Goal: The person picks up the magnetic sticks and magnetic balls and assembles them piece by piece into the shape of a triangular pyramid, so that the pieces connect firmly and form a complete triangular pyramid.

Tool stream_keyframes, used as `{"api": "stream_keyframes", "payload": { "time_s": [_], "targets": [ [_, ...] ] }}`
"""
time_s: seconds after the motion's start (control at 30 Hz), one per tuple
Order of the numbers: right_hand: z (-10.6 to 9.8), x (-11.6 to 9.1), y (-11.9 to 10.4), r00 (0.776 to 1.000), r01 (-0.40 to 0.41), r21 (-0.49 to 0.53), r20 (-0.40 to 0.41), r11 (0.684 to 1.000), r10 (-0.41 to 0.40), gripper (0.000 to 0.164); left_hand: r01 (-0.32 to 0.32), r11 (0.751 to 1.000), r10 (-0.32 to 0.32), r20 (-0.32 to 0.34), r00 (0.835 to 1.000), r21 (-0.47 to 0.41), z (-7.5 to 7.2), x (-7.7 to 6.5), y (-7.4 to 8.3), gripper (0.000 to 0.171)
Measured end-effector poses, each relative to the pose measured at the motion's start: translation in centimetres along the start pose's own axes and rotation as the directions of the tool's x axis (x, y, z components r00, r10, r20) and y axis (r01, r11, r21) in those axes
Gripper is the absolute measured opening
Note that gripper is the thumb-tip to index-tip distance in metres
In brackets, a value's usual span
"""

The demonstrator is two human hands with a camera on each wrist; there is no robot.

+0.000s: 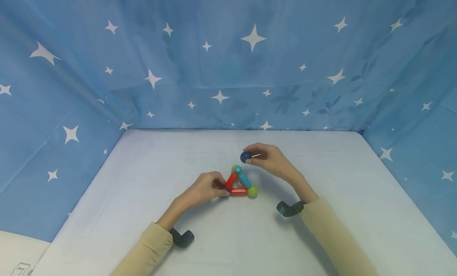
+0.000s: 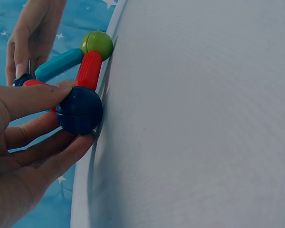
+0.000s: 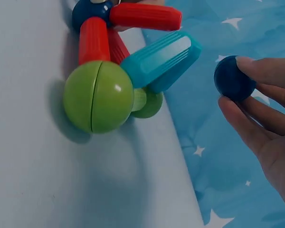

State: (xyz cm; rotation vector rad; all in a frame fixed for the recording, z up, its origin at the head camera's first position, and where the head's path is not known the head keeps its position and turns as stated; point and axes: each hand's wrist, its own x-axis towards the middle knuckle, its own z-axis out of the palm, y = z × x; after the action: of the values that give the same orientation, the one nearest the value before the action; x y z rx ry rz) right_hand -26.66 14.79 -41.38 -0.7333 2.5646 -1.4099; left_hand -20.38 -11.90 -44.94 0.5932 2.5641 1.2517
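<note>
A small frame of magnetic rods and balls stands on the white table. At its near left corner my left hand (image 1: 206, 187) grips a dark blue ball (image 2: 80, 110) between thumb and fingers. A red rod (image 1: 238, 192) joins that ball to a green ball (image 3: 99, 97) at the right corner. Another green ball (image 3: 149, 104) sits at the back. Red rods and light blue rods (image 3: 156, 58) slant up from the corners, some with free ends. Above and behind the frame, my right hand (image 1: 267, 159) pinches a second dark blue ball (image 3: 233, 78), apart from the rods.
The white tabletop (image 1: 143, 168) spreads out around both hands. A blue curtain with white stars (image 1: 228, 69) hangs behind and along both sides of the table. Dark wrist camera mounts (image 1: 183, 238) stick out below each wrist.
</note>
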Motion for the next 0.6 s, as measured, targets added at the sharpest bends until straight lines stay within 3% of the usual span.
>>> {"api": "stream_keyframes", "payload": {
  "time_s": [0.33, 0.6],
  "targets": [
    [0.3, -0.9, -1.4, 0.994, 0.053, 0.075, 0.093, 0.996, -0.060, 0.037, 0.008, 1.000, -0.008, -0.002, 1.000, -0.017, 0.0, 0.0, -0.1, 0.018],
    [0.8, -1.1, -1.7, 0.981, 0.100, 0.046, 0.163, 0.994, -0.107, 0.036, 0.003, 1.000, -0.002, 0.012, 1.000, -0.013, -0.2, 0.1, -0.2, 0.018]
  ]
}}
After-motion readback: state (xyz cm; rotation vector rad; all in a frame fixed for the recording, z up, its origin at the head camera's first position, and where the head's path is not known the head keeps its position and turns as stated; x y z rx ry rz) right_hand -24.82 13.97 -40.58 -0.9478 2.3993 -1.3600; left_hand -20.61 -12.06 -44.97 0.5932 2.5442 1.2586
